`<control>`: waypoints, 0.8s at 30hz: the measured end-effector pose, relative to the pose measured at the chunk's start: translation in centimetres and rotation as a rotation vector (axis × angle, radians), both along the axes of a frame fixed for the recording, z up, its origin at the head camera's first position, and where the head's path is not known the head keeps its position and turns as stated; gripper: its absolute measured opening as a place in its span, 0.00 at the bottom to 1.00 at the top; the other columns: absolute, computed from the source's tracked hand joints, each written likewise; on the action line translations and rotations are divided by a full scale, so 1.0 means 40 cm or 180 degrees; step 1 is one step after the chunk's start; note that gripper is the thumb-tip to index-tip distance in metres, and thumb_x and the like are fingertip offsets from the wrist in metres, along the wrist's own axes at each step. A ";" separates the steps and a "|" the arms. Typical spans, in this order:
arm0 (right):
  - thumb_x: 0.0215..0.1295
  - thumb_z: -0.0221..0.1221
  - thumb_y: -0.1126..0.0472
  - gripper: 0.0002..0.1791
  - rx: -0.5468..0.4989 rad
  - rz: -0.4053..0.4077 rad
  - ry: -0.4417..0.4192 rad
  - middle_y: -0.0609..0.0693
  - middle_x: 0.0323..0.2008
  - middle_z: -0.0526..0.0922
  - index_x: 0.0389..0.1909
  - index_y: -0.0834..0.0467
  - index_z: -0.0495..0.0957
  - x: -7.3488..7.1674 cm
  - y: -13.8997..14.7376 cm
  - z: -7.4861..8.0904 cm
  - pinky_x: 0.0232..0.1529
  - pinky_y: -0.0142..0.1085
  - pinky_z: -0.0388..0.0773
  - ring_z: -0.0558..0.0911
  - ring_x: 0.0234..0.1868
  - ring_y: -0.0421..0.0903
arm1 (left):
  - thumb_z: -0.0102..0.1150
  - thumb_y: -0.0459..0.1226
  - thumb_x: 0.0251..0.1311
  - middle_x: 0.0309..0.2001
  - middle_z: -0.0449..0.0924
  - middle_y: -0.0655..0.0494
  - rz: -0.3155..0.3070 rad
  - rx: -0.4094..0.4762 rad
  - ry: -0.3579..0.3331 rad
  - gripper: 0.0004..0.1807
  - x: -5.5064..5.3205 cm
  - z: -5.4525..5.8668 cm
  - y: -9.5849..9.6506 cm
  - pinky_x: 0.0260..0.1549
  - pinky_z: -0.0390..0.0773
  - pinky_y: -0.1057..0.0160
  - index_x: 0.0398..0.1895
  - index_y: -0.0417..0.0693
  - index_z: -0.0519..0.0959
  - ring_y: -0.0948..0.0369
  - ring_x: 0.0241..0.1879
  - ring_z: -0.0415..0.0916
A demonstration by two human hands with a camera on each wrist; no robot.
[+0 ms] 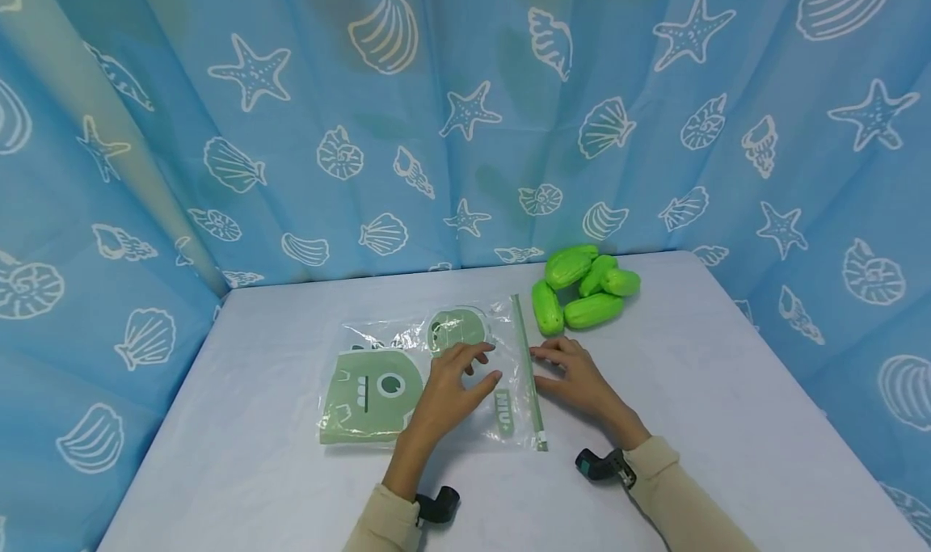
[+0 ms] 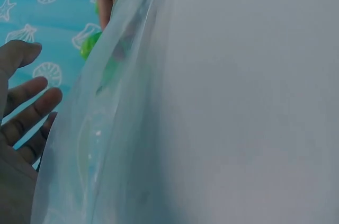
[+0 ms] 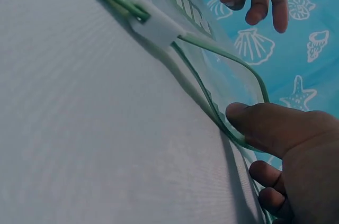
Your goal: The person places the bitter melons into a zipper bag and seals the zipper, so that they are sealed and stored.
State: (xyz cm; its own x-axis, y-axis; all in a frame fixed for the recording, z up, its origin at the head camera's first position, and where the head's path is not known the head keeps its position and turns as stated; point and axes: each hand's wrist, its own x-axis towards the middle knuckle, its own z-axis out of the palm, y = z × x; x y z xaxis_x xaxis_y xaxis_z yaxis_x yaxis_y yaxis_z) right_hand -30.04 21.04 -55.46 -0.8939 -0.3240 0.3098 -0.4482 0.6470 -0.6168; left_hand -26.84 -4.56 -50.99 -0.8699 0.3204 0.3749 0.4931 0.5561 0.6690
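A clear zip bag [image 1: 473, 423] with green monster prints lies flat on the white table. Along its right side runs a green zip strip [image 1: 525, 358], with a white slider [image 3: 156, 29] near the close end. In the right wrist view the two strip edges bow apart beside the slider. My right hand [image 1: 578, 378] is at this strip, thumb across the edges and fingers curled behind it; part of its hold is hidden. My left hand [image 1: 451, 390] hovers over the bag with fingers loosely bent and nothing between them.
Several bright green vegetable-like pieces [image 1: 592, 310] lie in a cluster at the back, just beyond the right hand. The white table [image 1: 262, 358] meets a blue shell-patterned curtain [image 1: 305, 172] at its far edge and sides. A black wrist camera [image 1: 438, 505] sits on the left wrist.
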 end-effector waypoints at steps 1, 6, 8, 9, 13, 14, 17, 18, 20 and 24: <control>0.59 0.71 0.57 0.25 0.0028 -0.0015 0.0014 0.53 0.51 0.77 0.57 0.60 0.81 0.000 -0.001 0.001 0.55 0.55 0.68 0.73 0.54 0.53 | 0.64 0.46 0.64 0.46 0.80 0.57 -0.0007 -0.0018 0.0009 0.23 -0.003 -0.002 0.007 0.48 0.70 0.52 0.61 0.51 0.78 0.57 0.41 0.77; 0.58 0.72 0.56 0.26 0.0222 -0.0029 0.0156 0.52 0.51 0.75 0.57 0.60 0.82 0.001 -0.003 -0.005 0.53 0.53 0.68 0.72 0.53 0.53 | 0.64 0.48 0.64 0.45 0.80 0.57 -0.0027 -0.0106 0.0093 0.24 -0.019 -0.013 0.042 0.46 0.70 0.53 0.61 0.50 0.78 0.58 0.39 0.76; 0.58 0.72 0.56 0.26 0.0270 -0.0003 0.0222 0.52 0.52 0.75 0.57 0.60 0.82 0.000 -0.002 -0.008 0.53 0.53 0.68 0.72 0.53 0.53 | 0.64 0.49 0.64 0.44 0.80 0.57 -0.0010 -0.0140 0.0146 0.24 -0.026 -0.018 0.058 0.44 0.70 0.55 0.60 0.49 0.79 0.59 0.38 0.76; 0.58 0.72 0.56 0.26 0.0289 0.0011 0.0251 0.53 0.52 0.75 0.57 0.60 0.82 0.000 -0.001 -0.009 0.52 0.52 0.67 0.72 0.53 0.53 | 0.64 0.49 0.64 0.43 0.80 0.56 -0.0001 -0.0141 0.0167 0.24 -0.029 -0.019 0.066 0.43 0.71 0.56 0.59 0.48 0.79 0.58 0.37 0.76; 0.56 0.72 0.58 0.26 0.0285 0.0034 0.0353 0.53 0.52 0.74 0.56 0.61 0.82 0.002 0.000 -0.014 0.52 0.53 0.67 0.72 0.53 0.54 | 0.65 0.50 0.62 0.40 0.80 0.54 0.0108 -0.0181 0.0221 0.25 -0.043 -0.025 0.095 0.37 0.74 0.61 0.56 0.44 0.80 0.58 0.35 0.75; 0.56 0.72 0.58 0.26 0.0283 0.0027 0.0376 0.53 0.52 0.74 0.56 0.61 0.82 0.002 0.000 -0.014 0.52 0.53 0.67 0.72 0.53 0.54 | 0.66 0.50 0.62 0.39 0.79 0.53 0.0138 -0.0193 0.0219 0.25 -0.046 -0.025 0.103 0.36 0.75 0.62 0.55 0.44 0.81 0.58 0.35 0.75; 0.55 0.72 0.60 0.25 0.0261 0.0036 0.0417 0.53 0.51 0.74 0.55 0.61 0.83 0.000 0.000 -0.016 0.51 0.53 0.67 0.72 0.52 0.54 | 0.66 0.51 0.61 0.38 0.79 0.52 0.0231 -0.0289 0.0258 0.24 -0.053 -0.021 0.124 0.35 0.76 0.63 0.51 0.42 0.82 0.58 0.36 0.75; 0.55 0.72 0.60 0.25 0.0252 0.0051 0.0417 0.53 0.51 0.74 0.55 0.61 0.83 -0.001 -0.002 -0.017 0.52 0.53 0.67 0.72 0.52 0.54 | 0.66 0.51 0.60 0.37 0.79 0.52 0.0271 -0.0340 0.0263 0.24 -0.054 -0.020 0.130 0.35 0.76 0.63 0.50 0.42 0.82 0.58 0.36 0.75; 0.55 0.72 0.60 0.24 0.0251 0.0063 0.0422 0.52 0.51 0.74 0.55 0.60 0.83 -0.001 0.001 -0.017 0.52 0.53 0.67 0.72 0.52 0.54 | 0.66 0.50 0.60 0.37 0.79 0.53 0.0340 -0.0435 0.0240 0.23 -0.054 -0.016 0.145 0.34 0.76 0.64 0.49 0.42 0.83 0.58 0.35 0.75; 0.55 0.72 0.60 0.23 0.0226 0.0050 0.0382 0.52 0.51 0.75 0.54 0.58 0.84 0.002 0.003 -0.014 0.52 0.52 0.67 0.72 0.53 0.53 | 0.69 0.50 0.57 0.35 0.78 0.54 0.0421 -0.0591 0.0181 0.21 -0.059 -0.020 0.168 0.31 0.74 0.66 0.44 0.42 0.82 0.59 0.33 0.73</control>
